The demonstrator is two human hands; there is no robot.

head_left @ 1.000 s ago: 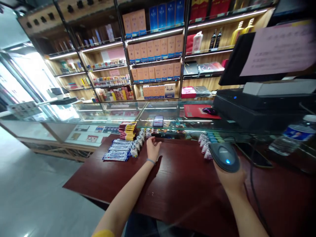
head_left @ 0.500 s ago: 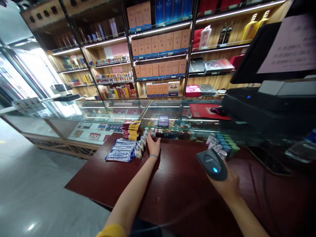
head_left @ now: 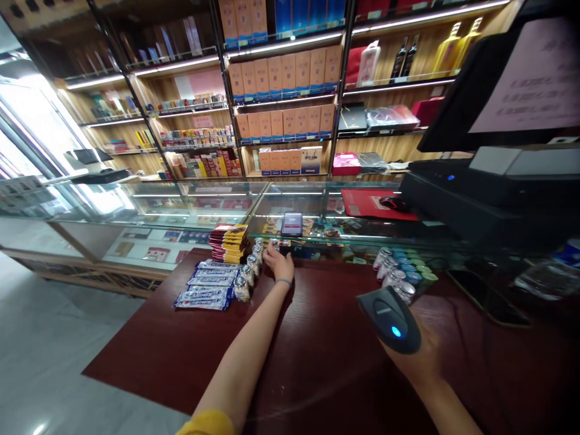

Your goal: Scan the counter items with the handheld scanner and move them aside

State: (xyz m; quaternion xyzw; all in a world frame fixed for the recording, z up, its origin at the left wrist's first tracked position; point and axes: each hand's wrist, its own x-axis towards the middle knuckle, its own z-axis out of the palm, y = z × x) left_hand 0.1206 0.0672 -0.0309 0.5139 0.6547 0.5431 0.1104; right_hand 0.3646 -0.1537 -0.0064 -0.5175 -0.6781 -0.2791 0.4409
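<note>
Our right grip (head_left: 425,350)'s wrapped round the dark-grey plastic scanner (head_left: 390,319), can't tell if our left grip (head_left: 280,266)'s closed on that small silver-topped round can (head_left: 275,243), probably lightish, slick, best side-held.

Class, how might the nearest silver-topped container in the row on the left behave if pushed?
The silver-topped container stands upright and looks round, so it would probably roll if tipped. The dark red tabletop looks glossy, so a low push might slide it instead.

Single head view, looking forward and down over near table (head_left: 326,338), toward farther shelves (head_left: 376,145).
</note>
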